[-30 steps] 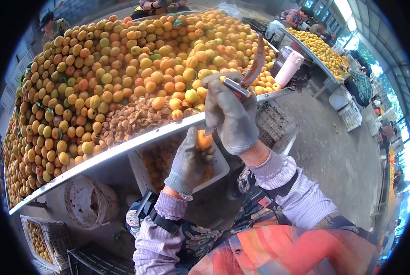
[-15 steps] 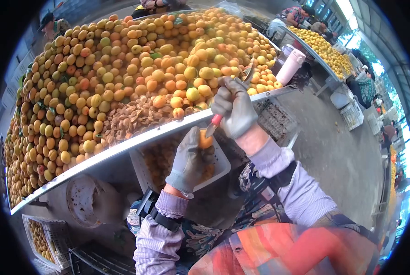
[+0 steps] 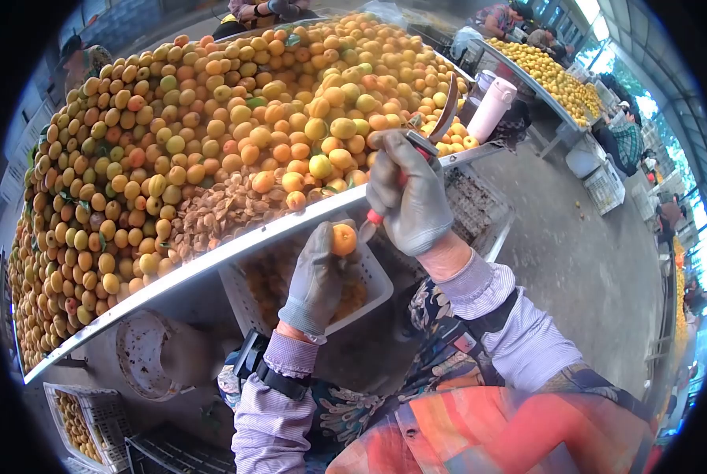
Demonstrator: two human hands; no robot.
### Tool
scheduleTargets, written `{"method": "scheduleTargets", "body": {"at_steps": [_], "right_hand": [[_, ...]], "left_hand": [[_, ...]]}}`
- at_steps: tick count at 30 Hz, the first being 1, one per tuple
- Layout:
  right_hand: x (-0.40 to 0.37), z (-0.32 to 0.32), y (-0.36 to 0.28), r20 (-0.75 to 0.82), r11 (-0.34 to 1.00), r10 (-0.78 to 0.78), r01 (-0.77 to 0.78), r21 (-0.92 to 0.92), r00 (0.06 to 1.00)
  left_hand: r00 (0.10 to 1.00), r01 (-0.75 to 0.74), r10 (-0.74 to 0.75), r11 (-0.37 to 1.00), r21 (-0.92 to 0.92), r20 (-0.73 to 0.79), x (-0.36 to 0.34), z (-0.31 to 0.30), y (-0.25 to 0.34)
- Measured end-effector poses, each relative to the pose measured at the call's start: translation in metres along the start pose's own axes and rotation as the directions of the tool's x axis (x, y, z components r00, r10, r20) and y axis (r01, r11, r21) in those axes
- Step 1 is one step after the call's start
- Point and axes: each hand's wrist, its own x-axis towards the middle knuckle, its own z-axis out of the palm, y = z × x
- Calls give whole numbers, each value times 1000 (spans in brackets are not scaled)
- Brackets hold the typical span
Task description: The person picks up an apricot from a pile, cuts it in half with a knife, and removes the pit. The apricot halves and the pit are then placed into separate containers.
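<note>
On the long table [image 3: 211,257]: heaped apricots [image 3: 211,118] fill it to the metal rim; fruit at the near edge could roll off if the rim is knocked.
Second table [image 3: 543,75]: far right, also loaded, with other people beside it; well apart.
White tray [image 3: 381,288]: below the rim, holds cut fruit, directly beneath both hands.
Bucket [image 3: 144,355]: lower left, apart from the hands.
Pit pile [image 3: 223,212]: loose stones against the rim, left of the hands.
Flask [image 3: 492,107]: upright at the table's right corner, near the tool's upper end.
Right hand [image 3: 409,197]: gloved, fist fully closed round a red-handled tool [image 3: 375,215]; a curved metal end rises above the fist and the lower tip sits just beside the fruit.
Left hand [image 3: 315,278]: gloved, fingers curled tight round a single apricot [image 3: 343,238], held just under the rim and over the tray.
Risk: the tip lies near the left fingertips, so a slip on the round skin could nick the glove. The rim crowds the working space.
</note>
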Motion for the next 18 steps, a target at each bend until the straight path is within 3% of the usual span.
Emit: {"method": "scheduleTargets", "body": {"at_steps": [2, 4, 9, 11, 13, 14, 15, 17, 18], "right_hand": [[1, 5, 3, 13, 997, -55, 56, -60, 998], [4, 4, 8, 68, 974, -143, 153, -165, 987], [-1, 12, 18, 50, 968, -149, 156, -199, 988], [-6, 14, 20, 132, 950, -159, 188, -250, 978], [-4, 14, 18, 75, 951, -147, 162, -262, 986], [3, 6, 12, 83, 1000, 3, -4, 9, 997], [10, -1, 9, 131, 945, 146, -178, 274, 981], [13, -8, 9, 138, 968, 154, -177, 178, 978], [12, -9, 8, 70, 980, 160, -167, 109, 985]], "left_hand": [[966, 244, -260, 927, -285, -17, -4, 8, 16], [958, 265, -285, 920, -289, -29, -3, 10, 15], [955, 262, -296, 882, -391, -26, -3, 8, 5], [951, 258, -305, 877, -404, -55, -2, 5, 0], [966, 238, -259, 907, -346, -17, -1, 2, 0], [976, 213, -215, 934, -288, 25, -1, 0, 0], [977, 211, -213, 934, -289, 24, -1, 0, 0], [961, 247, -272, 929, -276, -56, -1, 2, 1], [962, 242, -266, 931, -272, -56, 1, 2, 4]]}}
